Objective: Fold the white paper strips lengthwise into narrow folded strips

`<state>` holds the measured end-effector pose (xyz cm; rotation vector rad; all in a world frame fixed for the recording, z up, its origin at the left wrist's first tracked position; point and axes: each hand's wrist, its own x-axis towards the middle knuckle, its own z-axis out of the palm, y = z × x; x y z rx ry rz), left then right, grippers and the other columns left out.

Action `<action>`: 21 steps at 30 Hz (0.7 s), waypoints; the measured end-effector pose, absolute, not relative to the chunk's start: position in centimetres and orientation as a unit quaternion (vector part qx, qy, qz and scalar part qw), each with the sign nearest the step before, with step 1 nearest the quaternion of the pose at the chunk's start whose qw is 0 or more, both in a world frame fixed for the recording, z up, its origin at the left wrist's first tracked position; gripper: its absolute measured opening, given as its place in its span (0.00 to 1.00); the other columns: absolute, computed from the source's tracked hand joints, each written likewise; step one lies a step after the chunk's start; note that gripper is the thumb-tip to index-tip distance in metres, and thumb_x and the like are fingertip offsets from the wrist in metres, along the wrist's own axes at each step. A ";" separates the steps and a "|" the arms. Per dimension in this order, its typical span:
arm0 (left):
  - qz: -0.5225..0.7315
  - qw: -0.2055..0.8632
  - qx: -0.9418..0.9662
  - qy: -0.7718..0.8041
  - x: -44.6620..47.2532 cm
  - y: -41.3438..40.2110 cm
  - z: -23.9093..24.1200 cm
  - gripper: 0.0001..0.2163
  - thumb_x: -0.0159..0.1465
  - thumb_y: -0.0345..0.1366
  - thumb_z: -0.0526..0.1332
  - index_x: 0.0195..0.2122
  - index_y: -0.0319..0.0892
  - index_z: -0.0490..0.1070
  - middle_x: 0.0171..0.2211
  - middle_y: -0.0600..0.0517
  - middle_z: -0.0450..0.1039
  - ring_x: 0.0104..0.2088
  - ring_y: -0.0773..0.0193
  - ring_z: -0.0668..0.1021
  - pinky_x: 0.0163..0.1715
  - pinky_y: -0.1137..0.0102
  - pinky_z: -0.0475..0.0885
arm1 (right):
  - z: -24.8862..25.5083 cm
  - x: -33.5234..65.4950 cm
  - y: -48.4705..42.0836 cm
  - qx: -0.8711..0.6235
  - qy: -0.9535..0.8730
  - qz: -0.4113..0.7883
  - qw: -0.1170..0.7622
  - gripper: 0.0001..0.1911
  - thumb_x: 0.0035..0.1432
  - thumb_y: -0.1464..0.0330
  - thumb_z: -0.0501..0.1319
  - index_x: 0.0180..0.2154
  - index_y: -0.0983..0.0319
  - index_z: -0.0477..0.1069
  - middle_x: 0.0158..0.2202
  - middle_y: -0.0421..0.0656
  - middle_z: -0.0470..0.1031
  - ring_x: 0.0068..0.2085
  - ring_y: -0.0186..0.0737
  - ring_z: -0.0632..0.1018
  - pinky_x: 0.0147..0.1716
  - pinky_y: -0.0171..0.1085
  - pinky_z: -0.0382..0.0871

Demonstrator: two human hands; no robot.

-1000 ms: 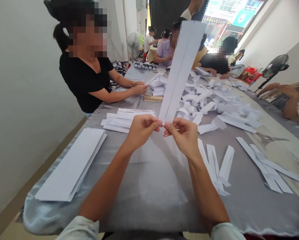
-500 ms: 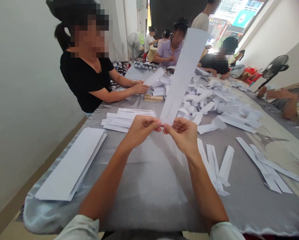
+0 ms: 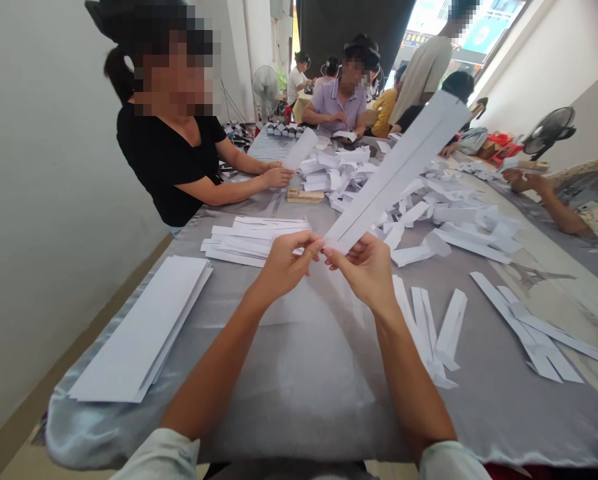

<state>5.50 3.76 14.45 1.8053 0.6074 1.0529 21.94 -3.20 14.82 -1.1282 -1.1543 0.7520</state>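
White paper strip (image 3: 399, 175) is the main thing here: long, narrow, matte paper with a crease running down its length, pinched at its lower end between the left hand (image 3: 283, 267) and the right hand (image 3: 363, 273). Both hands are closed on it, fingers and thumbs meeting right at that end, so it's a proper two-handed pinch. From there the long axis runs up and away to the right, with the free end sticking out in the air above the table, so the right hand sits nearer the strip's length than the left. Just beyond the left hand is a loose bundle of narrow paper strips (image 3: 253, 241), and by the right forearm lie some folded paper strips (image 3: 423, 327). Further left there's a neat stack of wide paper sheets (image 3: 139, 327), all on a shiny grey satin tablecloth (image 3: 289, 400). Past the hands sits a big messy heap of folded paper pieces (image 3: 459, 213), next to a small wooden block (image 3: 305, 195). Across the table, a co-worker in a black top (image 3: 169, 167) has a paper strip (image 3: 301, 148) in hand, and a black fan (image 3: 549, 130) stands beyond the far right of the table.
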 end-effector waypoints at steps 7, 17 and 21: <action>0.505 0.460 0.680 0.265 6.0 3.6 14.1 0.16 0.69 0.49 0.70 0.32 0.41 0.80 0.27 0.51 0.75 0.23 0.68 0.72 0.20 0.74 0.70 | 15.4 22.2 -3.6 -0.486 -0.494 0.367 0.621 0.26 0.49 0.53 0.82 0.43 0.61 0.80 0.30 0.41 0.85 0.33 0.46 0.87 0.37 0.44 0.88; 0.492 0.497 0.669 0.253 6.4 3.1 14.6 0.19 0.69 0.53 0.68 0.32 0.41 0.79 0.29 0.52 0.73 0.24 0.67 0.75 0.19 0.73 0.74 | 15.1 22.8 -3.7 -0.527 -0.487 0.375 0.587 0.26 0.48 0.51 0.82 0.30 0.60 0.71 0.24 0.42 0.81 0.30 0.49 0.88 0.29 0.39 0.86; 0.500 0.467 0.677 0.271 6.3 3.3 14.4 0.18 0.68 0.51 0.70 0.33 0.40 0.79 0.29 0.51 0.74 0.25 0.67 0.75 0.18 0.74 0.73 | 15.6 23.3 -4.3 -0.525 -0.541 0.407 0.516 0.22 0.54 0.53 0.79 0.38 0.62 0.77 0.25 0.40 0.80 0.26 0.42 0.85 0.25 0.35 0.81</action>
